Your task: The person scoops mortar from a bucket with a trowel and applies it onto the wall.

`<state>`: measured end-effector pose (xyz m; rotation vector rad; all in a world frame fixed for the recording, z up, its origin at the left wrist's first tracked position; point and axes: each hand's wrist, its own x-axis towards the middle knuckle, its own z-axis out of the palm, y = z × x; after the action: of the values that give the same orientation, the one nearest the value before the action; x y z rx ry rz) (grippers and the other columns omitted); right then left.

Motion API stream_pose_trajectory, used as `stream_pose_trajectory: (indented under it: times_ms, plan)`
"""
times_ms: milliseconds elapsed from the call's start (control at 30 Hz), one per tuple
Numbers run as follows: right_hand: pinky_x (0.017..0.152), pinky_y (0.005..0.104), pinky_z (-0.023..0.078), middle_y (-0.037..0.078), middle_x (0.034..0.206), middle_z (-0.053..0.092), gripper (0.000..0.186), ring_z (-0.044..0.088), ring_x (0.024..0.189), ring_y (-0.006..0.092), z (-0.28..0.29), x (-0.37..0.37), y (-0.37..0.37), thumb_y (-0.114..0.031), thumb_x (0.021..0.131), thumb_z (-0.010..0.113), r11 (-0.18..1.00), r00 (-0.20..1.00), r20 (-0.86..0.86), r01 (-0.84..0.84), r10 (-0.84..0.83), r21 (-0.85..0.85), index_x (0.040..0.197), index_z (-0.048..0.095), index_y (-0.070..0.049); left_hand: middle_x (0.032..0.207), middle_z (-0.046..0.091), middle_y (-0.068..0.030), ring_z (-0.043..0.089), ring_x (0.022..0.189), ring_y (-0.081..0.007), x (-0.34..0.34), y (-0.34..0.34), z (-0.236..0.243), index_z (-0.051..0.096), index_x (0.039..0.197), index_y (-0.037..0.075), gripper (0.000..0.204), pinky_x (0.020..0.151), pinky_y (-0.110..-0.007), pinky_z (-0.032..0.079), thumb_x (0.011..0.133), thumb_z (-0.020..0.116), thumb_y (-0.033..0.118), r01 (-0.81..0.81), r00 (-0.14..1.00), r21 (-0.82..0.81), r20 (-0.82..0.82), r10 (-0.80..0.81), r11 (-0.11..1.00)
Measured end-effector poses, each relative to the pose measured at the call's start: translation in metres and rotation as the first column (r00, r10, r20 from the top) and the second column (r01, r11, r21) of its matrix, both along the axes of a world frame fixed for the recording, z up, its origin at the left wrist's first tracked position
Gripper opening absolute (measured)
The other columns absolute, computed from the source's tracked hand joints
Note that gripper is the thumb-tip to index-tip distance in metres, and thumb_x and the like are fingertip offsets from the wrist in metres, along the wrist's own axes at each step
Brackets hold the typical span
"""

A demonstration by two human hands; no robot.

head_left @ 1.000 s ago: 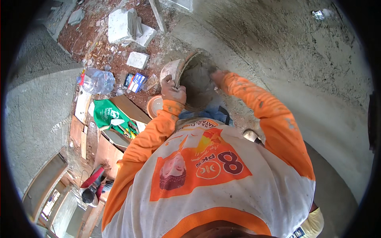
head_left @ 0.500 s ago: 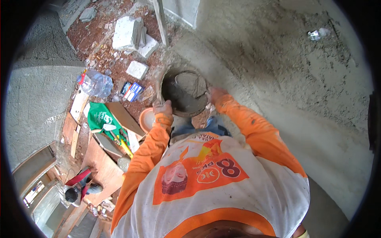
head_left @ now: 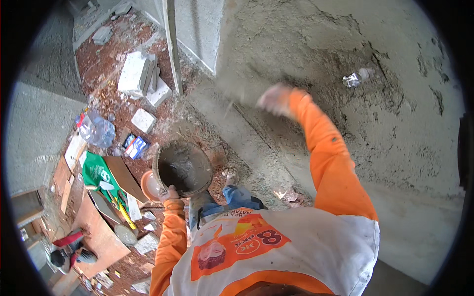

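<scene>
At the lower middle, a round bucket (head_left: 182, 165) holds wet grey mortar, and my left hand (head_left: 169, 193) is closed on its near-left rim. A shallow orange basin (head_left: 150, 187) lies just left of that hand, partly behind the bucket. Up and to the right, my right hand (head_left: 275, 100) is raised against a backdrop of rough, freshly mortared wall (head_left: 301, 59). Motion smears its fingers and whatever may be in them, and whether it touches the wall I cannot tell.
Broken white blocks (head_left: 133, 71), a plastic jug (head_left: 98, 132), small boxes (head_left: 136, 145), a green bag (head_left: 94, 170), tools and boards (head_left: 101, 241) litter the reddish ground leftward. An upright plank (head_left: 172, 49) stands at top. Another person (head_left: 69, 252) crouches at lower left.
My right hand has left the bucket, where a mortar-covered tool was, and swung up toward the wall. The bucket has moved down and left in view, still held by my left hand.
</scene>
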<state>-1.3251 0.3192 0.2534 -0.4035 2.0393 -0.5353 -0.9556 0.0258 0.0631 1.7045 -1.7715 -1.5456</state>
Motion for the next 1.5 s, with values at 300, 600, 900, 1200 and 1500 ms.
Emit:
stream_pose_trajectory:
  times_ms: [300, 600, 900, 1200, 1500]
  plan:
    - [0.054, 0.0312, 0.041, 0.007, 0.059, 0.053, 0.030, 0.047, 0.057, 0.0143, -0.027, 0.029, 0.063, -0.030, 0.081, 0.057, 0.706, 0.490, -0.509, 0.465, -0.708, -0.534, 0.074, 0.057, -0.001, 0.083, 0.062, -0.0113, 0.058, 0.070, -0.0220, 0.029, 0.007, -0.026, 0.056, 0.091, -0.001, 0.029, 0.064, -0.031, 0.046, 0.066, 0.060, 0.014, 0.046, 0.982, 0.065, 0.179, -0.057, 0.997]
    - [0.098, 0.0391, 0.032, 0.015, 0.124, 0.044, 0.047, 0.040, 0.117, 0.0318, -0.526, 0.040, 0.102, -0.032, 0.075, 0.052, 0.875, 0.981, -0.149, 0.176, -0.121, 0.450, 0.118, 0.049, -0.012, 0.100, 0.058, -0.0122, 0.056, 0.084, -0.0225, 0.029, 0.033, -0.079, 0.050, 0.112, -0.004, 0.044, 0.077, -0.032, 0.045, 0.071, 0.052, 0.013, 0.035, 0.997, 0.176, 0.055, -0.045, 0.984]
    - [0.093, 0.0395, 0.036, 0.019, 0.119, 0.048, 0.048, 0.043, 0.112, 0.0317, -0.362, -0.018, 0.113, -0.040, 0.075, 0.057, 0.801, 0.836, -0.440, 0.493, -0.328, 0.340, 0.110, 0.055, -0.008, 0.101, 0.057, -0.0116, 0.055, 0.086, -0.0195, 0.057, 0.045, -0.135, 0.048, 0.112, -0.001, 0.050, 0.075, -0.030, 0.045, 0.064, 0.054, 0.007, -0.005, 0.974, 0.193, 0.224, -0.039, 0.981]
    - [0.089, 0.0409, 0.039, 0.020, 0.110, 0.053, 0.039, 0.046, 0.106, 0.0362, -0.174, 0.012, 0.113, -0.039, 0.077, 0.055, 0.793, 0.707, -0.616, 0.572, -0.347, 0.210, 0.102, 0.057, -0.009, 0.091, 0.059, -0.0104, 0.055, 0.078, -0.0241, 0.014, 0.082, -0.055, 0.052, 0.103, -0.001, 0.041, 0.073, -0.031, 0.043, 0.064, 0.057, 0.011, 0.198, 0.956, 0.125, 0.197, -0.220, 0.972]
    - [0.069, 0.0427, 0.044, 0.015, 0.085, 0.054, 0.023, 0.053, 0.082, 0.0339, -0.028, 0.073, 0.081, -0.027, 0.077, 0.055, 0.945, 0.232, -0.944, 0.281, -0.237, -0.168, 0.091, 0.054, -0.008, 0.079, 0.058, -0.0180, 0.054, 0.072, -0.0297, -0.016, 0.082, -0.031, 0.053, 0.087, -0.005, 0.038, 0.067, -0.035, 0.043, 0.061, 0.061, 0.022, 0.283, 0.934, 0.038, 0.218, -0.284, 0.958]
